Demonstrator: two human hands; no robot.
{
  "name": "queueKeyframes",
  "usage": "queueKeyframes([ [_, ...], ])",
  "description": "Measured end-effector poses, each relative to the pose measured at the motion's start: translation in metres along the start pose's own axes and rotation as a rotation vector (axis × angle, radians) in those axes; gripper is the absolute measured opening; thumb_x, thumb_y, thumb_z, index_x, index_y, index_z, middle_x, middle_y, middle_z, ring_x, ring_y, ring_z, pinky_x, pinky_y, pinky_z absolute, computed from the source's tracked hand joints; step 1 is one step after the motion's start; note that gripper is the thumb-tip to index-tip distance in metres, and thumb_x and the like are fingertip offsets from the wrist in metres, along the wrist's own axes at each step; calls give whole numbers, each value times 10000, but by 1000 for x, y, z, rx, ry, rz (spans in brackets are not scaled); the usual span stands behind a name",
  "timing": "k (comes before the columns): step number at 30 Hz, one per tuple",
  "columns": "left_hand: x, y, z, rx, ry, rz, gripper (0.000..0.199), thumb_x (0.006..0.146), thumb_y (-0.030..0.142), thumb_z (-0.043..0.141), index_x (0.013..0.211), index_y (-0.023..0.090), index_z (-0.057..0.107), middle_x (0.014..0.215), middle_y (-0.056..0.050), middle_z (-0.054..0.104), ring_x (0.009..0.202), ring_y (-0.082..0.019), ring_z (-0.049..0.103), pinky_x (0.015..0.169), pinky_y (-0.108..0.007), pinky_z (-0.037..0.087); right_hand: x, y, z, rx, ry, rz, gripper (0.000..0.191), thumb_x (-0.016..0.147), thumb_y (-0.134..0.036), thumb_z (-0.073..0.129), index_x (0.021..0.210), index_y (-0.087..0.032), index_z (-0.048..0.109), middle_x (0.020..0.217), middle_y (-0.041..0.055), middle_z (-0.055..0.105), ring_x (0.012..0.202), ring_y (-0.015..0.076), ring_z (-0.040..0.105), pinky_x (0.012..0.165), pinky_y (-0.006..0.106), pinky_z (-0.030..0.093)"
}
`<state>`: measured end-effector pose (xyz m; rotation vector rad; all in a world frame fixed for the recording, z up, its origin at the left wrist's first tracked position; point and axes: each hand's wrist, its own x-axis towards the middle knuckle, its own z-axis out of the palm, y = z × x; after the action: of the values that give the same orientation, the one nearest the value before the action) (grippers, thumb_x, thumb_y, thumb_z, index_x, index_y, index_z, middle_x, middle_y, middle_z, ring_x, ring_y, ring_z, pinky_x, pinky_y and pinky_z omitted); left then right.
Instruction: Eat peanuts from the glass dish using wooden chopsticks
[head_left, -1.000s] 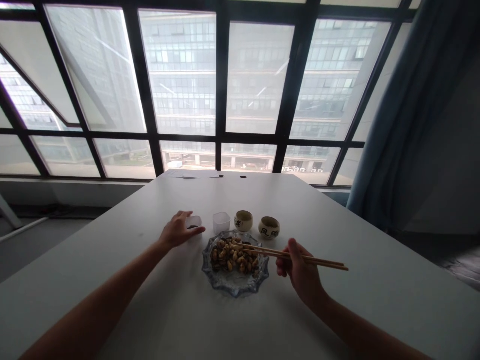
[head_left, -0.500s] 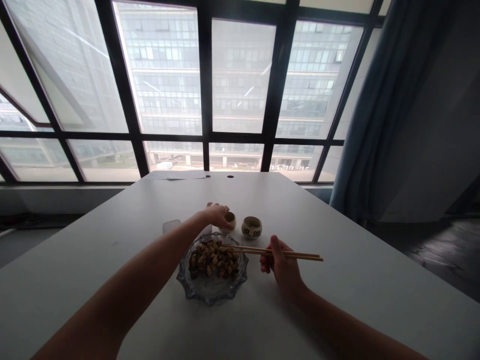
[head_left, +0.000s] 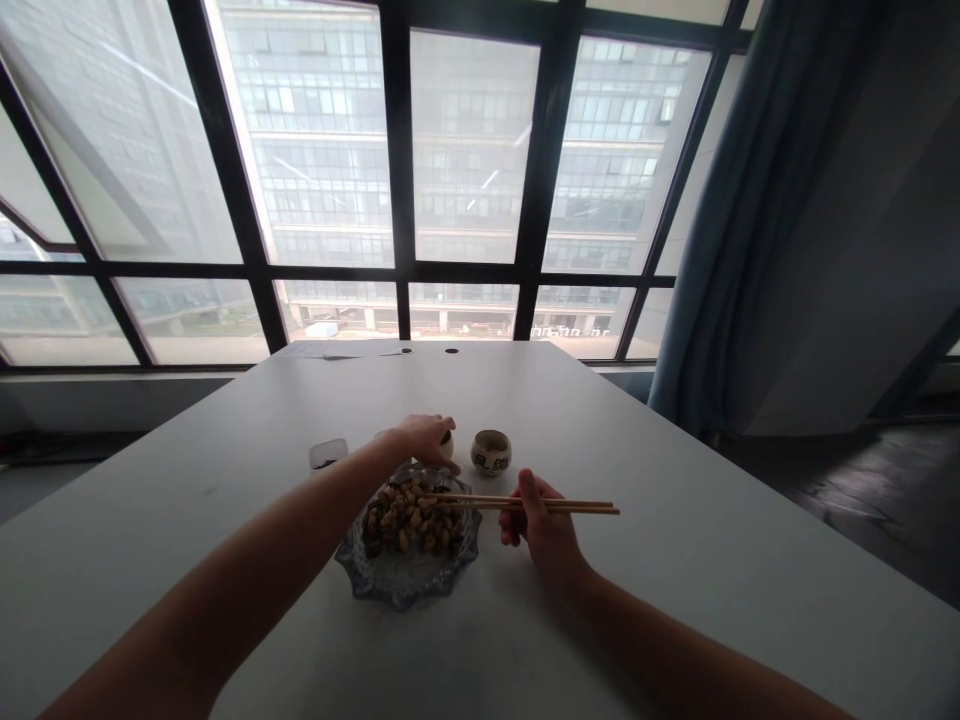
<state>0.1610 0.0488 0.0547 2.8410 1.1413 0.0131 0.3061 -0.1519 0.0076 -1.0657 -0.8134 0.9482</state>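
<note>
My left hand (head_left: 426, 440) is behind the glass bowl, its fingers closed round a small cup (head_left: 448, 441) that it mostly covers. Wooden chopsticks (head_left: 581, 507) lie across my right hand (head_left: 544, 525), pinched between thumb and fingers. Their tips reach over the nuts (head_left: 405, 515) heaped in the scalloped glass bowl (head_left: 401, 590). A second cup (head_left: 491, 455), pale with dark characters on its side, stands upright behind the chopsticks, apart from both hands.
Beyond my left forearm, a clear plastic container (head_left: 328, 453) rests on the white table (head_left: 660, 560). Papers (head_left: 345, 348) lie at the far edge, near two round holes. Large windows stand behind, and a blue curtain (head_left: 720, 250) hangs at the right.
The view has turned slightly right, so everything sits further left. My left hand now covers more of the small cup. The chopsticks remain in my right hand over the nuts.
</note>
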Motion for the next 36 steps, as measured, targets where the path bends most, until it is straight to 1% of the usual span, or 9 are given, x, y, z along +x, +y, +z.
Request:
queueKeyframes([
  [4,-2,-9,-7,-4,-120,-49,765,544,493,805,1228,232,585,1159,-111,704,966,-307,682,764,-349,536,0,3,0,13,-17,-9,620,669,-785,674,660,-189,502,454,-7,603,331,116,539,336,199,377],
  [9,-7,-4,-5,120,80,100,724,572,412,787,1228,199,570,1153,-149,674,979,-338,666,769,-376,535,0,3,1,9,-25,-1,619,666,-782,679,657,-189,499,451,-9,600,327,112,534,338,199,380],
  [12,-6,2,-4,212,105,139,753,588,452,788,1259,214,545,1184,-156,648,990,-348,663,799,-402,531,-1,3,1,1,-23,-5,629,654,-791,678,657,-188,496,445,-11,598,321,110,534,334,193,377],
  [19,2,6,-11,57,-65,36,851,587,689,731,1268,211,552,1211,-122,673,1057,-332,651,857,-387,516,9,7,-4,22,-32,-4,629,665,-787,674,660,-181,508,434,-6,607,304,112,538,314,180,361],
  [23,8,1,-14,-92,-137,57,1002,541,687,765,1377,209,487,1364,-132,596,1174,-319,600,956,-374,483,32,-7,-21,55,-80,-38,613,655,-763,707,642,-178,521,417,2,605,295,111,527,305,180,357],
  [27,13,5,-14,-136,-111,92,1054,553,676,772,1449,239,427,1487,-126,492,1338,-348,465,1088,-439,383,58,-28,-52,90,-44,-78,601,610,-725,773,634,-180,521,410,-3,595,296,107,512,297,188,365],
  [31,19,26,-8,-63,-35,161,1031,582,729,732,1447,258,427,1460,-117,524,1410,-373,353,1156,-535,231,76,-41,-78,143,98,-150,598,592,-710,797,641,-184,518,426,-13,593,323,100,517,302,184,391],
  [33,23,37,-4,-55,-14,222,932,619,723,710,1393,258,479,1390,-104,588,1381,-347,394,1172,-547,160,81,-44,-86,151,136,-175,590,597,-703,801,646,-186,521,434,-10,598,337,103,527,306,184,399],
  [36,25,51,1,-44,19,231,863,621,708,717,1307,218,535,1234,-108,669,1268,-335,512,1173,-548,131,85,-48,-91,135,152,-206,580,627,-705,783,659,-189,521,436,-8,598,337,110,534,304,189,396],
])
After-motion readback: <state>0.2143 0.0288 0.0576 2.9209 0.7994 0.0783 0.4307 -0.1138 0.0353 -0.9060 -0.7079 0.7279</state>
